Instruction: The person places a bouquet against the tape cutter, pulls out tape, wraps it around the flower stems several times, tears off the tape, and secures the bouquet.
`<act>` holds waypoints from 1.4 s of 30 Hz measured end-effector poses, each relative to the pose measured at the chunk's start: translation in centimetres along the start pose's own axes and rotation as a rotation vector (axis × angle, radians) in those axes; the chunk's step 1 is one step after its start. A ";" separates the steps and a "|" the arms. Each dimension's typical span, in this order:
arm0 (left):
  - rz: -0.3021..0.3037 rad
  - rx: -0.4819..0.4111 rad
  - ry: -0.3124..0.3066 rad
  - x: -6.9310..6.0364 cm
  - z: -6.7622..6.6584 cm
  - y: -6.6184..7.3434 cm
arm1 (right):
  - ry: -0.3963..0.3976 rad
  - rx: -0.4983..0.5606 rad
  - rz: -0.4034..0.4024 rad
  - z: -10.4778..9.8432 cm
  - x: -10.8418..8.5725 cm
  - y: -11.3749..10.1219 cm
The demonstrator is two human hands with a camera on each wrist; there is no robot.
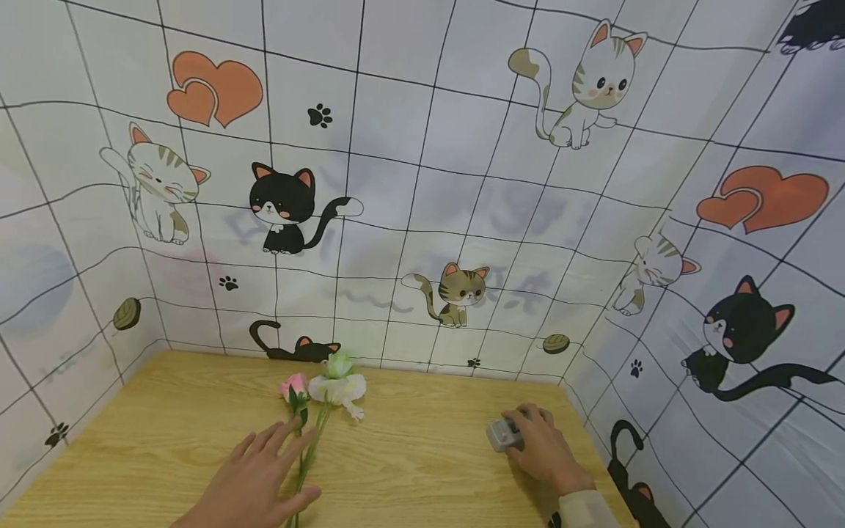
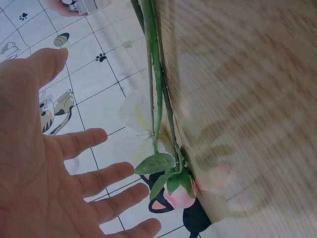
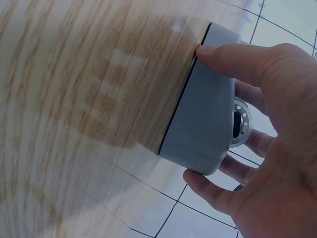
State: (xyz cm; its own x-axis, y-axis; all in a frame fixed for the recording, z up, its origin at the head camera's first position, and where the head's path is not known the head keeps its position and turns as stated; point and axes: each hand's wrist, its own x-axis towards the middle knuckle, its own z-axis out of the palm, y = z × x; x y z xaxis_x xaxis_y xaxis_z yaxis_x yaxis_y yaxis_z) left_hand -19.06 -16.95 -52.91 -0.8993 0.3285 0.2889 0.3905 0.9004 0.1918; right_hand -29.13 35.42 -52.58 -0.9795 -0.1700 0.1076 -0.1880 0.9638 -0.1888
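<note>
My left hand (image 1: pixel 254 480) is spread over the stems of several flowers lying on the wooden table. One is a pink rose (image 1: pixel 294 384) with green leaves; beside it lie a white flower (image 1: pixel 343 390) and a pale green bloom (image 1: pixel 339 364). In the left wrist view the fingers are apart and the rose's leaf (image 2: pixel 155 163) is close to a fingertip; whether they touch I cannot tell. Toward the table's right side, my right hand (image 1: pixel 544 447) grips a small grey box-shaped object (image 3: pixel 200 109) by its sides. It carries a round dial (image 3: pixel 241 123) with small holes and sits on the table.
The wooden table (image 1: pixel 409 455) runs back to a cloth wall (image 1: pixel 422 220) printed with cats, hearts and a black grid. A second cloth side (image 1: pixel 746 455) rises along the right edge, and another (image 1: pixel 46 352) along the left.
</note>
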 end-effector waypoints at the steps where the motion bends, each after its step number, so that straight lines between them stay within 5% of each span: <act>1: -0.001 -0.007 -0.007 0.0 0.0 0.0 | -0.003 0.000 0.001 0.0 0.0 0.0; 42: 0.027 -0.065 -0.042 1.1 0.6 1.7 | -0.008 0.015 -0.009 0.3 -0.6 -1.5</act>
State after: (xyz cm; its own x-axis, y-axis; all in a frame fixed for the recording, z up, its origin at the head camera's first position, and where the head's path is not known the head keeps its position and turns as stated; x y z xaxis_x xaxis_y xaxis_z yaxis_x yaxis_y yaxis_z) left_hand -19.50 -14.85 -52.82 -0.8951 0.3653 0.2555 0.4256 0.8709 0.2457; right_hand -28.23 33.99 -52.62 -0.9783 -0.1806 0.1016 -0.1981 0.9590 -0.2028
